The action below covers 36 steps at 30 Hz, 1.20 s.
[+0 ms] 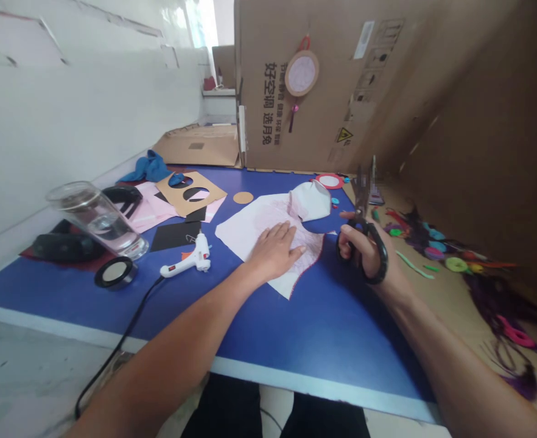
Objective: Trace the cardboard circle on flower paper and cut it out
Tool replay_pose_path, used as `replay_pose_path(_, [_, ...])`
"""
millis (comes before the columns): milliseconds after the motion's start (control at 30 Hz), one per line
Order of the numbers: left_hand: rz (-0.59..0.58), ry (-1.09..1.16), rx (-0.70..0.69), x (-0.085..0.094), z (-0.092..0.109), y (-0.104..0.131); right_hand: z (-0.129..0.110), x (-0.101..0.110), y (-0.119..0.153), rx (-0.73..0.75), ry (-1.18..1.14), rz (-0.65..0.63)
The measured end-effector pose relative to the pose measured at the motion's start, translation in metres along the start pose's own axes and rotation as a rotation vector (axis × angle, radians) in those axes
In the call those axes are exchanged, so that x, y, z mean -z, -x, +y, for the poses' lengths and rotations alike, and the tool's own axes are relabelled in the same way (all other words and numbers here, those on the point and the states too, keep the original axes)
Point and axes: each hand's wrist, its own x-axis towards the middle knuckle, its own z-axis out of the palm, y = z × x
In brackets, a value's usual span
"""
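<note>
My left hand lies flat, fingers outstretched, on a white sheet of cloth or paper with pinkish patterning. The sheet has a cut-out curve on its right side, and its far part is folded up. In my right hand is a pair of black-handled scissors, held upright above the table, blades pointing away. The scissors are apart from the sheet, to its right. Beyond the sheet lies a red-rimmed round piece with a white centre.
To the left are a white glue gun with a black cord, a tape roll, a glass of water and a tan card with round holes. Beads and tassels lie right. A cardboard box stands behind.
</note>
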Motion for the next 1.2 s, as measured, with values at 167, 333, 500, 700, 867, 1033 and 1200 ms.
replay_pose_path(167, [0.011,-0.016,0.018,0.002,-0.005,-0.004,-0.007,-0.003,0.001,-0.054,-0.136,0.043])
replay_pose_path(333, [0.017,-0.032,0.017,0.003,-0.011,-0.006,-0.005,-0.005,0.000,-0.065,-0.170,0.069])
replay_pose_path(500, [0.046,-0.050,0.020,0.000,-0.019,-0.009,-0.007,-0.005,0.001,-0.060,-0.190,0.082])
replay_pose_path(700, [0.038,-0.030,0.049,-0.002,-0.024,-0.011,-0.008,-0.004,0.003,-0.071,-0.202,0.087])
replay_pose_path(867, [0.054,-0.030,0.038,-0.004,-0.027,-0.012,-0.007,-0.004,0.002,-0.070,-0.201,0.087])
replay_pose_path(1033, [0.051,-0.032,0.050,-0.007,-0.028,-0.012,-0.011,-0.006,0.003,-0.058,-0.173,0.064])
replay_pose_path(1200, [0.035,-0.051,0.061,-0.004,-0.023,-0.011,-0.010,-0.005,0.003,-0.045,-0.158,0.051])
